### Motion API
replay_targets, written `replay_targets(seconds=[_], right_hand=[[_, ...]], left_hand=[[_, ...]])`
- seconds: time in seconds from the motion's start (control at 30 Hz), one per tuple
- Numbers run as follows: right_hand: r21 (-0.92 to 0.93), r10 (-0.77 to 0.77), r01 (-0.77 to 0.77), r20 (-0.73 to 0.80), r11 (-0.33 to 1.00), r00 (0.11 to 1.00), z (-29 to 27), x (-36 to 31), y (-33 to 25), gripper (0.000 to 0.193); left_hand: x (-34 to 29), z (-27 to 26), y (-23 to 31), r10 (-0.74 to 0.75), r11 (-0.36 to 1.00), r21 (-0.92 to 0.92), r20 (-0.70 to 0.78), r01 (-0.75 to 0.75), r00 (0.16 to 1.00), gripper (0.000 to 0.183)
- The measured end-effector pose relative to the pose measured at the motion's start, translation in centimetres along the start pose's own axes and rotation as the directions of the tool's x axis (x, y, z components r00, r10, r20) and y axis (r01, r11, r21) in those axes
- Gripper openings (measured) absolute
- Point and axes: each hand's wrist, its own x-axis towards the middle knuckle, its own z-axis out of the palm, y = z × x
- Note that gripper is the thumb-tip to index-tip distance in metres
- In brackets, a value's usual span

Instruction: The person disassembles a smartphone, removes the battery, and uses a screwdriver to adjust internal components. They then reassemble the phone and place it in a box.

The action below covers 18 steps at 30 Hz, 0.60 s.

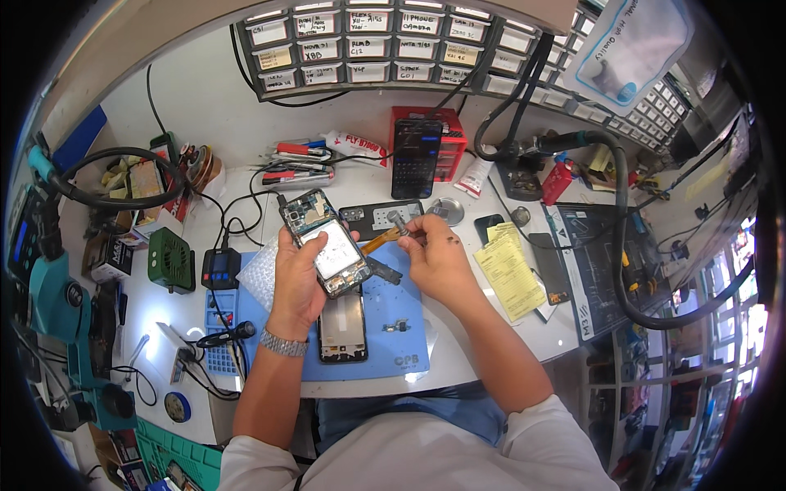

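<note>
My left hand (299, 274) holds an opened phone (325, 242) up over the blue work mat (393, 327), fingers clamped around its edges, the bare inner side facing me. My right hand (438, 258) sits just to the right of it, fingers pinched together on a small metal tool (398, 221) whose tip meets an orange flex strip (381, 240) running off the phone's right side. Below the phone, a second phone frame (342, 327) lies flat on the mat, partly covered by my left palm. A few small loose parts (397, 326) rest on the mat to the right of it. Far across the surface (458, 360), a dark phone (416, 158) stands upright against a red drawer box (446, 139). Yellow paper slips (508, 274) lie close on the right, near my right wrist. To the left sit a green box fan (170, 260) and a small black meter (219, 268), with cables trailing toward the mat.
</note>
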Motion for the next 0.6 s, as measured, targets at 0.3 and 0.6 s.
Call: replay_targets(seconds=[0.3,0.6], right_hand=[[0.634,-0.268,0.364,-0.246,0.682,0.931,3.2,-2.6,-2.5,0.068],[0.568,-0.424,0.46,-0.206,0.683,0.882,4.2,-2.7,-2.1,0.074]], left_hand=[[-0.1,-0.2,-0.2,0.008,0.998,-0.066,0.057,-0.004,0.998,0.042],[-0.3,0.3,0.0,0.016,0.998,-0.069,0.079,-0.01,0.997,0.044]])
